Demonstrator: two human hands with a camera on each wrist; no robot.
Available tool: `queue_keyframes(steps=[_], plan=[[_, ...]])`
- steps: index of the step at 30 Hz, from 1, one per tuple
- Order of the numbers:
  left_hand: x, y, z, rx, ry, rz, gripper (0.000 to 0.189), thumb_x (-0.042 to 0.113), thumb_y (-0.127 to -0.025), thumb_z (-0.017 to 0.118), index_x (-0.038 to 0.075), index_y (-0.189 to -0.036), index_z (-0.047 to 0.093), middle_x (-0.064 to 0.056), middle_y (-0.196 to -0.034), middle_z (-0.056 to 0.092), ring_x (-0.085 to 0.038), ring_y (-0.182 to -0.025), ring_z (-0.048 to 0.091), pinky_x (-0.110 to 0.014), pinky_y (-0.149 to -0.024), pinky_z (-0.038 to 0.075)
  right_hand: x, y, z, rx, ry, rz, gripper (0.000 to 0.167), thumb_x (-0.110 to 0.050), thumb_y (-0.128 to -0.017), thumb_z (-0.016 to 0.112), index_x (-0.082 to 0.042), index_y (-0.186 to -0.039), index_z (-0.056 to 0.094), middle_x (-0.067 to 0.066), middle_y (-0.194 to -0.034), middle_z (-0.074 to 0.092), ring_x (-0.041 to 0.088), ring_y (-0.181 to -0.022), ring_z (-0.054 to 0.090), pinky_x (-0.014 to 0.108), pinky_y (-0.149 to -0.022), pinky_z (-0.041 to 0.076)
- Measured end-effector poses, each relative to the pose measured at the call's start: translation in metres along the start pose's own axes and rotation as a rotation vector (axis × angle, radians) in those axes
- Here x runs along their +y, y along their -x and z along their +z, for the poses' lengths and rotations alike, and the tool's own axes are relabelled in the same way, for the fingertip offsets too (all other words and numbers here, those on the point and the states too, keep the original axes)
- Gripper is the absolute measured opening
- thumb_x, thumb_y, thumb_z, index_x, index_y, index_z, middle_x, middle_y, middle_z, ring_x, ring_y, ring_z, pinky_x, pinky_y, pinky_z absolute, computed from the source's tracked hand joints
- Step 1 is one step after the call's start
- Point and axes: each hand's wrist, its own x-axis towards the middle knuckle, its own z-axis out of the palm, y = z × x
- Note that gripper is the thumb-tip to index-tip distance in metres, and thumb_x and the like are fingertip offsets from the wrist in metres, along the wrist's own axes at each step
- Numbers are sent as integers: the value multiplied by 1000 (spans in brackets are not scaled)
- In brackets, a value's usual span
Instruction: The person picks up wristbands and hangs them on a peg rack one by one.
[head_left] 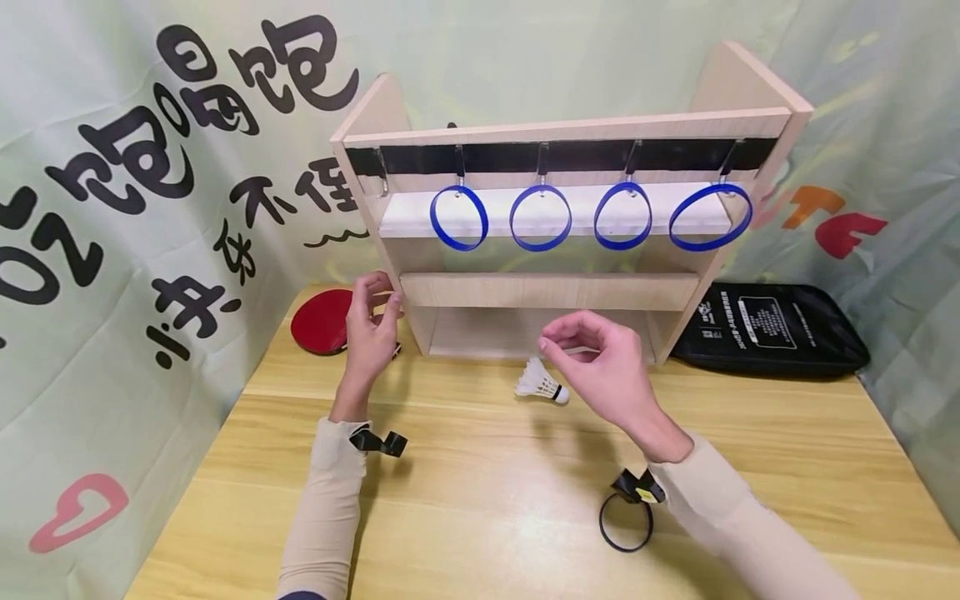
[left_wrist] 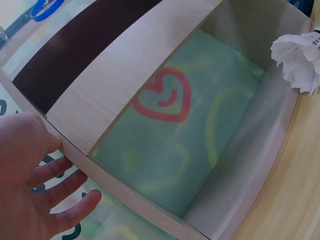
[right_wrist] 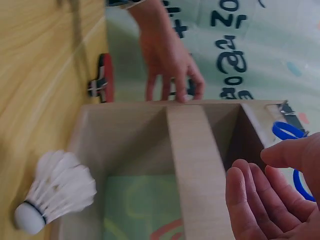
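My left hand (head_left: pixel 372 325) is at the left side panel of a light wooden rack (head_left: pixel 547 292), its fingertips right at the panel's edge. In the left wrist view, the fingers (left_wrist: pixel 75 210) are spread along the outer side. My right hand (head_left: pixel 607 367) hovers before the rack's lower opening, fingers loosely bent and holding nothing. Just below and left of it, a white shuttlecock (head_left: pixel 537 382) lies on the table. Several blue rings (head_left: pixel 542 244) hang from metal hooks on the rack's black strip (head_left: pixel 585 157). Under my right wrist, another dark blue ring (head_left: pixel 626 550) lies on the table.
A red table tennis bat (head_left: pixel 318 323) lies left of the rack, partly behind my left hand. To the right rests a black zipped case (head_left: pixel 780 333) with white print. Printed cloth (head_left: pixel 112 250) hangs behind and beside the wooden table (head_left: pixel 465 483).
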Motion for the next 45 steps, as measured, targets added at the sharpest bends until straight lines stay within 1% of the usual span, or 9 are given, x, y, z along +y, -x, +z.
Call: queue_keyframes(steps=[3,8,16,21,27,32,35,39,45], plan=[[0,0,0,0,-1,-5,28,3,-110,61,-2,-136,54,-21,-133,66,-31,-112,66,-28,-86,65,5,5,-4,-7,39,9,9,-8,-96,83,-6,-104,79,13,-99,82,-5,-87,74,19,-77,65],[1,0,3,-12,-4,-9,29,5,-110,61,-1,-137,54,-21,-136,65,-26,-113,66,-19,-85,61,15,14,-10,-38,84,15,8,-6,-96,82,-6,-103,79,12,-100,83,-4,-88,74,19,-77,65],[3,0,6,-12,-11,-3,29,4,-109,63,0,-137,55,-22,-135,65,-33,-114,68,-30,-86,64,30,28,-21,-128,120,11,12,-2,-95,82,-5,-106,78,13,-104,83,3,-90,76,22,-79,66],[1,-1,8,-21,-4,-9,29,5,-110,62,0,-137,55,-22,-135,65,-32,-114,68,-28,-87,64,44,39,-31,-206,120,12,17,-1,-94,82,-4,-109,76,15,-109,80,3,-93,75,24,-83,67],[2,-1,9,-26,-6,-7,29,6,-110,62,0,-137,54,-21,-136,65,-27,-114,68,-29,-87,65,59,49,-43,-268,127,-38,20,2,-92,83,-4,-109,76,16,-110,79,18,-98,78,27,-82,68],[4,-1,6,-16,-8,-4,30,6,-110,62,-1,-138,54,-22,-136,65,-25,-113,67,-25,-85,64,69,56,-50,-394,116,-7,24,1,-89,87,-4,-110,76,14,-110,78,21,-98,78,29,-84,68],[4,0,3,-5,-14,-5,30,5,-109,62,-1,-137,54,-21,-135,66,-24,-111,67,-30,-86,66,76,61,-53,-479,113,11,25,-4,-89,88,-3,-111,75,14,-110,78,21,-98,79,31,-86,68],[4,0,-1,-10,-25,-3,30,4,-109,62,-1,-138,54,-22,-135,65,-26,-112,67,-38,-87,67,84,67,-59,-551,113,25,28,-7,-88,90,-4,-111,75,12,-109,78,21,-98,77,33,-86,68],[3,0,-2,-12,-33,4,31,6,-109,62,-1,-138,54,-23,-136,65,-32,-114,68,-33,-86,67,93,74,-68,-669,135,52,37,-12,-84,93,-5,-116,74,7,-110,79,15,-98,75,31,-85,68]])
